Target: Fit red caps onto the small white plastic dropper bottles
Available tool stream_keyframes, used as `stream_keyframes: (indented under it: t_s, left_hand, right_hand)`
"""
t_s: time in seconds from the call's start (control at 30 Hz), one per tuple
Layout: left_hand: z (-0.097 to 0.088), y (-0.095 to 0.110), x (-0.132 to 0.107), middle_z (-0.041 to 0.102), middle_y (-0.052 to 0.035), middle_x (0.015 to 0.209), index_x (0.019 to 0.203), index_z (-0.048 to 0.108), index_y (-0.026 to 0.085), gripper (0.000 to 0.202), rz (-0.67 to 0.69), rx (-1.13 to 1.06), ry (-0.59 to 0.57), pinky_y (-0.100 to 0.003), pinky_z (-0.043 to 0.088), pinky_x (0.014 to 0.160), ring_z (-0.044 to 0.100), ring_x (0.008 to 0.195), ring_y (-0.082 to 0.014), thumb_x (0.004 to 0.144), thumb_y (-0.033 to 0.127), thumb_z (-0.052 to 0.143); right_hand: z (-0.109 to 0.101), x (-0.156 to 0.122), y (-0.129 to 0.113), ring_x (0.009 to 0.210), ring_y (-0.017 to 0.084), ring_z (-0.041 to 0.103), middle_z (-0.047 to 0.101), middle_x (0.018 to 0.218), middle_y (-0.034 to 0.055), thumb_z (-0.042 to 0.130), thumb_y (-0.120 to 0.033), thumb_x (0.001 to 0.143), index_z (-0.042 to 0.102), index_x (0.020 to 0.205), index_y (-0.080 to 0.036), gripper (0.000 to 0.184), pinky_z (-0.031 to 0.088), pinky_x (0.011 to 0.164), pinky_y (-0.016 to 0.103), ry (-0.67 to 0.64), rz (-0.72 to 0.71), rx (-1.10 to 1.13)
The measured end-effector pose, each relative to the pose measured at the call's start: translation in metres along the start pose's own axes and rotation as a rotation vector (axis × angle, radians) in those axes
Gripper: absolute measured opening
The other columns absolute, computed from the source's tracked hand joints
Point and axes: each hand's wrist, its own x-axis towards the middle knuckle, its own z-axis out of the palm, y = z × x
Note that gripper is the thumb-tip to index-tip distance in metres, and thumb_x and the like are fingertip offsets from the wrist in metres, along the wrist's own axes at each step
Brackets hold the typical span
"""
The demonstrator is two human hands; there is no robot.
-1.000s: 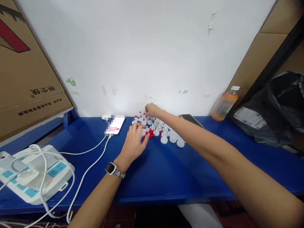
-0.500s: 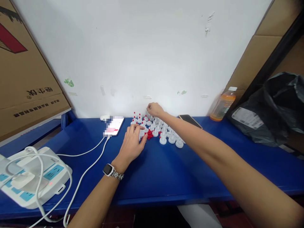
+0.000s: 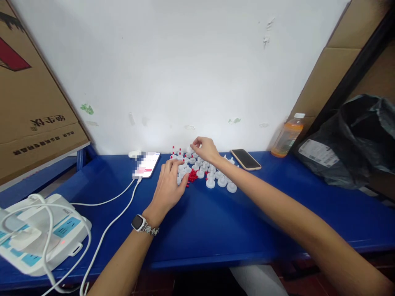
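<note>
Several small white plastic caps (image 3: 216, 181) lie in rows on the blue table (image 3: 216, 222) near the wall; some at the back carry red tips. A little heap of red pieces (image 3: 192, 176) sits beside them. My left hand (image 3: 168, 187), with a watch on its wrist, rests at the left edge of the caps with its fingers curled over them. My right hand (image 3: 204, 149) hovers over the back rows, thumb and forefinger pinched on something too small to name.
A charging phone (image 3: 147, 164) lies left of the caps, its white cable running to a power strip (image 3: 40, 234) at the front left. A dark phone (image 3: 245, 159), an orange drink bottle (image 3: 288, 136) and a black bag (image 3: 348, 144) are on the right. Cardboard leans at both sides.
My right hand has drawn back slightly from the far rows toward me and to the right. The left hand has stayed at the caps' left edge. The view has tilted a little.
</note>
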Motion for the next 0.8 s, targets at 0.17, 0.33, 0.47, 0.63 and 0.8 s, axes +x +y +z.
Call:
stream_keyframes:
  t_s: [0.17, 0.33, 0.47, 0.63, 0.8]
  left_hand:
    - [0.003, 0.004, -0.001, 0.056, -0.0097, 0.13, 0.133, 0.047, 0.021, 0.038, 0.056, 0.024, -0.053, -0.046, 0.044, 0.101, 0.049, 0.118, -0.0279, 0.098, 0.036, 0.049]
    - [0.006, -0.003, -0.004, 0.061, -0.0104, 0.122, 0.126, 0.052, 0.02, 0.034, 0.069, 0.044, -0.177, -0.046, 0.046, 0.094, 0.053, 0.111, -0.0281, 0.102, 0.039, 0.038]
    - [0.004, -0.005, -0.005, 0.06, -0.0114, 0.125, 0.127, 0.051, 0.018, 0.036, 0.057, 0.039, -0.166, -0.048, 0.045, 0.099, 0.051, 0.115, -0.0282, 0.102, 0.038, 0.035]
    - [0.004, -0.005, -0.004, 0.06, -0.0115, 0.123, 0.126, 0.052, 0.018, 0.035, 0.061, 0.022, -0.172, -0.049, 0.045, 0.099, 0.051, 0.114, -0.0279, 0.102, 0.038, 0.036]
    - [0.006, -0.006, -0.004, 0.06, -0.0113, 0.122, 0.125, 0.052, 0.018, 0.034, 0.068, 0.017, -0.174, -0.049, 0.046, 0.098, 0.051, 0.113, -0.0283, 0.101, 0.038, 0.037]
  right_hand:
    - [-0.016, -0.074, -0.019, 0.066, 0.013, 0.056, 0.066, 0.071, -0.0013, 0.063, -0.036, 0.085, 0.07, 0.079, -0.02, 0.019, 0.041, 0.065, 0.025, -0.043, -0.076, 0.333]
    - [-0.016, -0.1, -0.013, 0.077, 0.016, 0.058, 0.068, 0.08, 0.0017, 0.054, -0.032, 0.091, 0.07, 0.085, -0.02, 0.021, 0.042, 0.073, 0.03, -0.071, -0.1, 0.278]
    - [-0.015, -0.104, -0.003, 0.096, 0.024, 0.055, 0.065, 0.093, 0.0064, 0.061, -0.031, 0.089, 0.071, 0.091, -0.023, 0.013, 0.036, 0.087, 0.039, -0.128, -0.237, -0.092]
    - [-0.01, -0.104, -0.003, 0.101, 0.025, 0.05, 0.06, 0.1, 0.0085, 0.061, -0.031, 0.09, 0.07, 0.093, -0.022, 0.012, 0.032, 0.087, 0.041, -0.177, -0.333, -0.266]
    - [-0.006, -0.104, -0.004, 0.1, 0.025, 0.048, 0.058, 0.1, 0.0084, 0.063, -0.028, 0.09, 0.069, 0.088, -0.021, 0.009, 0.033, 0.085, 0.04, -0.175, -0.34, -0.291]
